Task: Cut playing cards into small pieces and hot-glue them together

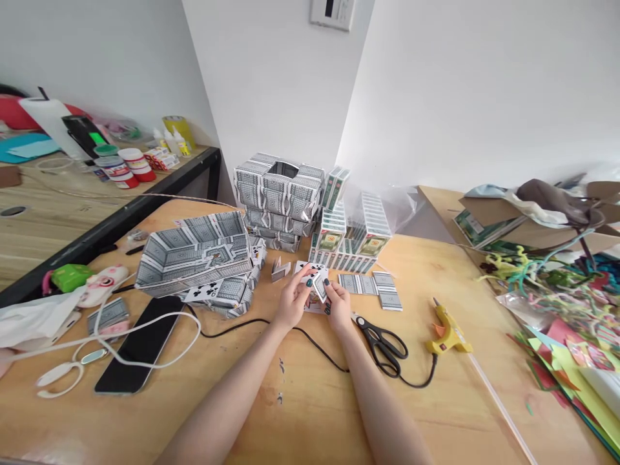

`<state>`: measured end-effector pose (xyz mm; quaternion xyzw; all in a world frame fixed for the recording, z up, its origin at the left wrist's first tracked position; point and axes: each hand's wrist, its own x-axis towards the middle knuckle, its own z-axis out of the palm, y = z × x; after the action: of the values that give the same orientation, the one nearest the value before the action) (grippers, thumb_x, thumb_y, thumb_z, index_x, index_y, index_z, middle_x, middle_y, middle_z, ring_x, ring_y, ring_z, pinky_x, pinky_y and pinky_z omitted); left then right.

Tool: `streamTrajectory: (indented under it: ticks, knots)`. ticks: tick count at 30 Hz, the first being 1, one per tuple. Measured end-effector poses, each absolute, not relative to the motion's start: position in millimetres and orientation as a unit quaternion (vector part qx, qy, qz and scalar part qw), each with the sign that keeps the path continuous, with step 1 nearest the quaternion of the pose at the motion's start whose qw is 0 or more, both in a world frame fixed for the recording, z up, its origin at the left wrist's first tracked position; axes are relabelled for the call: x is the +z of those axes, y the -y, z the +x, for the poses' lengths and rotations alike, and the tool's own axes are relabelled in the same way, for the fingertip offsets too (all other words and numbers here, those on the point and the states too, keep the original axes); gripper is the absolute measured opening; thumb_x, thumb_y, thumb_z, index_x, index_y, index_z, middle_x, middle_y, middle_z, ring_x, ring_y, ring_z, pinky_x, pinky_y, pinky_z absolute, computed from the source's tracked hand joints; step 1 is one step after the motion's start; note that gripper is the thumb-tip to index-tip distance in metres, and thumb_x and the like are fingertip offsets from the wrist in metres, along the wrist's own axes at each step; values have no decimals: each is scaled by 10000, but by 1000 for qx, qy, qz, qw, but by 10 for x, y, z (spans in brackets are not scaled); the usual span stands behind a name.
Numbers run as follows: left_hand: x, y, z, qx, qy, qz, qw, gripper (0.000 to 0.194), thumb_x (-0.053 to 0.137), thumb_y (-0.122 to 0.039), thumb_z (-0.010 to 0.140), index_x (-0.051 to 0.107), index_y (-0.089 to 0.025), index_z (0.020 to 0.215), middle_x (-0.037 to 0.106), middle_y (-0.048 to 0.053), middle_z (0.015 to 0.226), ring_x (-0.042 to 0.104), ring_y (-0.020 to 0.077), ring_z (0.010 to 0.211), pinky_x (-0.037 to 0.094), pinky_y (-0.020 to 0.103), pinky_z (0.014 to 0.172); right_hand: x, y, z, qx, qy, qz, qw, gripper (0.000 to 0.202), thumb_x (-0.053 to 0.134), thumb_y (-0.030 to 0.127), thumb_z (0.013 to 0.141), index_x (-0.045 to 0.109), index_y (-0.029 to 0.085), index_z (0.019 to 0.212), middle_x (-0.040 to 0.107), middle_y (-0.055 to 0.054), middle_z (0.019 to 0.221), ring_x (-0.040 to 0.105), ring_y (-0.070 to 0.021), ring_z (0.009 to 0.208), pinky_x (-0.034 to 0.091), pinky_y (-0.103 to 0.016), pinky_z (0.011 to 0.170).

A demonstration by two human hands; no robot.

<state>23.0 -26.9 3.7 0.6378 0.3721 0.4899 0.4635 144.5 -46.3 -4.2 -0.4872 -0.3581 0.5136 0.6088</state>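
Both hands meet near the middle of the table. My left hand (293, 301) and my right hand (338, 303) pinch a small folded playing card (319, 287) between their fingertips. Beneath them lie face-up playing cards (312, 310). A small folded card piece (279, 270) stands just left of the hands. To the right, face-down cards (357, 284) lie in a row, with two more (389, 298) beside them. Black-handled scissors (382, 345) rest by my right wrist, their tips partly hidden. Behind the hands are stacked card boxes (278, 194) and packs of cards (372, 240).
An open tray made of cards (194, 258) sits at the left, near a phone (140, 349) and a white cable (186, 352). At the right lie a yellow glue gun (448, 332) with a black cord, a clear stick (501, 407), pipe cleaners (557, 278) and coloured paper (566, 374).
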Motion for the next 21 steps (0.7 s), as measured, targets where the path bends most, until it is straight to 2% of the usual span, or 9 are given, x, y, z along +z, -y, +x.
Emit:
streamTrajectory:
  ticks: [2,4,9,14,18,21]
  knots:
    - [48,264,232,475,-348,605,536,502,423,-408,839,374,-216,1300,551,125,1160,492,81,530,428,228,455,-34,453,1434,520,378,-482,595,334,546,477,731,456,188,588,358,75,440,283,-66,367,232,-205,356]
    - [66,261,228,465,-337,588,569,496,440,-429,826,419,-210,1270,579,118,1118,482,78,508,417,225,438,-19,448,1425,513,403,-488,580,334,536,479,745,480,184,599,362,74,424,286,-68,365,232,-202,355]
    - [90,248,214,475,-372,576,551,487,425,-486,817,508,-184,1190,633,91,970,471,87,504,382,217,424,49,479,1400,534,435,-469,553,330,494,493,778,552,175,712,482,37,494,362,-78,372,277,-199,339]
    - [65,224,225,504,-392,550,538,487,420,-476,822,492,-171,1195,636,80,904,437,79,477,350,210,404,125,527,1385,548,468,-442,534,343,604,447,713,590,180,928,550,16,597,429,-86,406,371,-209,372]
    - [36,222,243,506,-412,540,532,466,371,-454,846,503,-155,1177,628,49,756,380,73,406,309,214,367,113,533,1392,553,454,-448,536,307,585,442,728,610,173,873,543,18,549,431,-90,386,372,-208,355]
    - [5,206,243,507,-427,560,498,457,297,-427,871,538,-149,1142,622,41,697,416,89,418,328,218,380,75,525,1391,567,422,-446,549,350,504,499,754,605,166,714,561,-12,530,473,-119,409,394,-227,360]
